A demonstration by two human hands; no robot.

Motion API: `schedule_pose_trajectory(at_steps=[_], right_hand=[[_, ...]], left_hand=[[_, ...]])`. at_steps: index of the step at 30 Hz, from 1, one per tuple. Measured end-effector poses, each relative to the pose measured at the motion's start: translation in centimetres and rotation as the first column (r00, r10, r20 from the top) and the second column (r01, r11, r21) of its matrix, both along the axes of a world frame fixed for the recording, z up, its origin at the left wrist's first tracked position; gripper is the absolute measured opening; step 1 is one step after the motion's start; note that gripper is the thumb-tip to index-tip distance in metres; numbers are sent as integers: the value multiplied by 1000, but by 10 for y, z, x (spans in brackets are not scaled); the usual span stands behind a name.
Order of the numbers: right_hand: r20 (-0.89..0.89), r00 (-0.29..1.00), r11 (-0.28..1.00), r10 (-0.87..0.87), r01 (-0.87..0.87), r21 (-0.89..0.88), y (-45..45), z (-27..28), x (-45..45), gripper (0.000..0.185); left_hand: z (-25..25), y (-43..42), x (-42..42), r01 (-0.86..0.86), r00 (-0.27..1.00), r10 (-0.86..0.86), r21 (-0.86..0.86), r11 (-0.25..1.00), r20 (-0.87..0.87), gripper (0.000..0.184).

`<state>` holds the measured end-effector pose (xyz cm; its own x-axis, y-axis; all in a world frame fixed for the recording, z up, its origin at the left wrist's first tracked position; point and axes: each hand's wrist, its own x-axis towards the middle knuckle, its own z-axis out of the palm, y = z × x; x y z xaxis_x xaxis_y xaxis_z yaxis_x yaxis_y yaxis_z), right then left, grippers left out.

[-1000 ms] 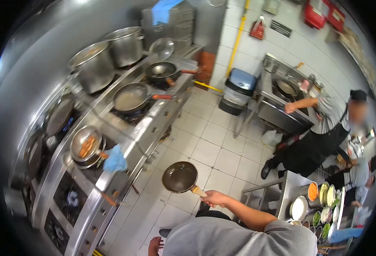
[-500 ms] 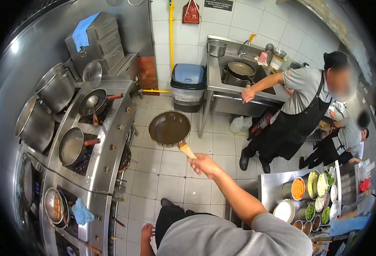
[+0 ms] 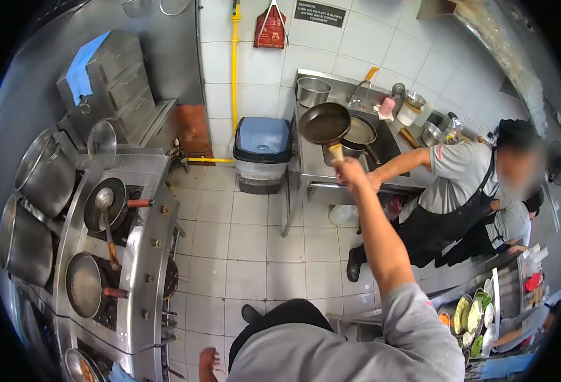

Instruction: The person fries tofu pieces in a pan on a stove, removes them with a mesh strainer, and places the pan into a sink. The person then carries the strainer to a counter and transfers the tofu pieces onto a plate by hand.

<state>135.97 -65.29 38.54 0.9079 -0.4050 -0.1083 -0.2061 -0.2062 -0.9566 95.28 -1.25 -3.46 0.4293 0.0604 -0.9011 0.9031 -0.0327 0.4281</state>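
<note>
My right hand (image 3: 352, 175) is stretched far forward, its fingers closed round the pale handle of a dark frying pan (image 3: 325, 124). The pan is above the edge of the metal sink counter (image 3: 312, 169). Behind and to its right, a second pan (image 3: 360, 130) sits on a pot in the sink; whether the two pans touch I cannot tell. A co-worker's hand (image 3: 374, 181) is right beside mine. My left hand (image 3: 209, 364) hangs low by my side, near the stove, with its fingers loosely apart and nothing visible in them.
On the left, a steel stove (image 3: 141, 254) carries a pan with a ladle (image 3: 104, 207), another pan (image 3: 84, 286) and large pots (image 3: 25, 242). A blue-lidded bin (image 3: 262, 143) stands left of the sink. A co-worker in a black apron (image 3: 443, 219) stands at right, near food containers (image 3: 474, 315).
My right hand has carried the frying pan forward and right, from over the floor to the sink counter. The view has shifted with my body.
</note>
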Motion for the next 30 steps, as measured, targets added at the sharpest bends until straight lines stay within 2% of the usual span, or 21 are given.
schedule_pose_trajectory(at_steps=[2, 3, 5, 6, 7, 9, 10, 11, 12, 13, 14, 15, 18, 21, 22, 23, 24, 25, 26, 28, 30], right_hand=[[-6, 998, 997, -70, 70, 10, -48, -3, 37, 17], [-22, 993, 991, -116, 118, 62, -68, -2, 52, 16], [-45, 986, 987, -159, 157, -46, -106, -2, 80, 17], [19, 963, 964, -267, 267, 13, -128, -14, 101, 24], [14, 965, 965, -262, 262, 14, -142, -21, 113, 24], [-44, 913, 896, -405, 386, -220, -174, -33, 140, 19], [-123, 894, 865, -431, 370, -340, -193, -43, 154, 17], [-125, 895, 868, -429, 370, -332, -200, -46, 163, 17], [-96, 877, 767, -470, 352, -537, -203, -49, 165, 18], [-62, 862, 624, -504, 314, -715, -204, -50, 165, 22], [-188, 841, 702, -507, 277, -656, -193, -32, 159, 28], [-190, 842, 704, -504, 274, -655, -193, -36, 163, 28], [-248, 835, 688, -490, 196, -699, -201, -49, 176, 30], [-309, 810, 714, -498, 180, -677, -211, -65, 198, 26], [-176, 849, 627, -498, 212, -750, -226, -93, 211, 18], [-174, 853, 627, -491, 208, -751, -246, -121, 224, 18], [-183, 888, 820, -422, 288, -495, -267, -145, 235, 14], [-168, 920, 928, -354, 324, -184, -270, -147, 236, 14], [-163, 922, 929, -351, 321, -185, -272, -151, 234, 14], [-65, 955, 935, -288, 295, 197, -255, -132, 213, 21], [-104, 964, 920, -245, 265, 287, -254, -120, 200, 21]], left_hand=[[71, -14, 66, -93, 987, 82, 67, 993, 140, 29], [89, -17, 89, -134, 971, 119, 61, 989, 207, 28], [114, -19, 126, -172, 947, 143, 79, 982, 288, 29], [122, -24, 133, -203, 919, 156, 96, 975, 361, 31], [133, -31, 134, -207, 920, 160, 99, 973, 357, 31], [148, -48, 142, -357, 881, 302, 91, 930, 365, 34], [137, -53, 135, -423, 857, 383, 46, 905, 345, 37], [116, -58, 124, -449, 867, 425, 41, 892, 261, 40], [104, -63, 120, -475, 870, 462, 41, 879, 171, 43], [110, -83, 109, -424, 899, 404, 105, 900, 166, 43], [114, -100, 104, -401, 916, 391, 158, 902, 90, 39], [119, -118, 93, -259, 948, 213, 188, 947, 236, 34], [122, -161, 99, 14, 988, -59, 295, 956, 144, 32], [126, -187, 117, 88, 986, -128, 317, 944, 108, 31], [131, -195, 127, 62, 985, -110, 316, 947, 136, 31], [138, -204, 137, 29, 981, -87, 314, 949, 172, 30], [153, -215, 149, -74, 963, -3, 276, 958, 268, 29], [152, -218, 158, -80, 963, 3, 273, 959, 271, 29], [147, -219, 169, -120, 970, 64, 233, 965, 234, 33], [142, -223, 183, -205, 968, 174, 168, 964, 183, 35], [132, -227, 188, -203, 969, 175, 156, 967, 174, 33]])
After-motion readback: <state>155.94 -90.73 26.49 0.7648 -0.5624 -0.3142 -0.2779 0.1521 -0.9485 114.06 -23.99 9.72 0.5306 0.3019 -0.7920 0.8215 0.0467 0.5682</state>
